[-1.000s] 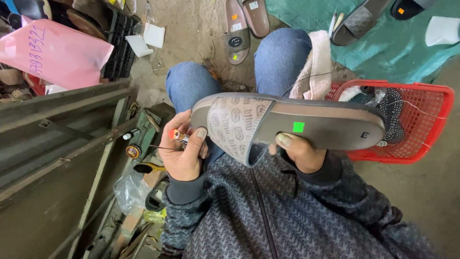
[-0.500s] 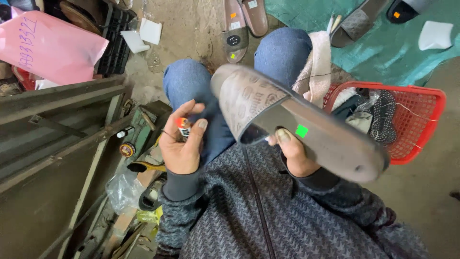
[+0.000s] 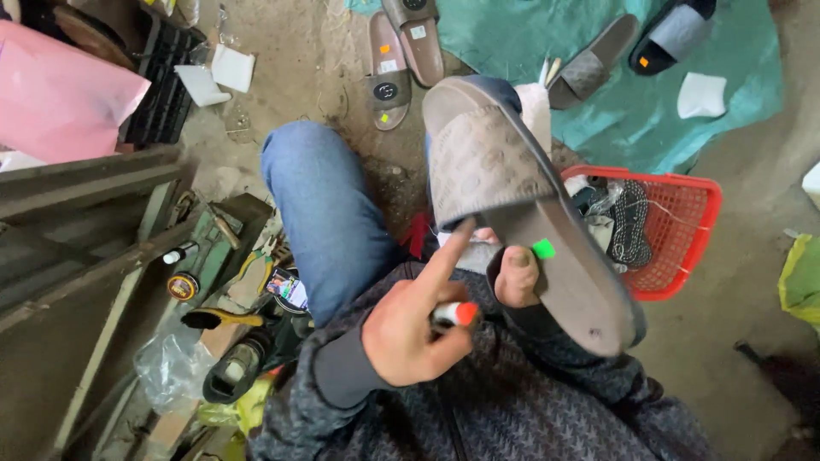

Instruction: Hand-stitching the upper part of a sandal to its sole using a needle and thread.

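Since the earlier frame the grey slide sandal [image 3: 521, 205] has swung toe-up toward centre frame. The right hand [image 3: 517, 275] grips its edge, thumb on the insole. The left hand [image 3: 410, 329], lower centre, clutches a small red-tipped tube [image 3: 455, 315], forefinger extended to the strap.

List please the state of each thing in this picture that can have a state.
Grey slide sandal: lifted, tilted, strap facing up.
Right hand: gripping the sandal's footbed.
Left hand: closed on a small red-tipped tube, forefinger touching the strap.
Red basket: on the floor, holding dark items.
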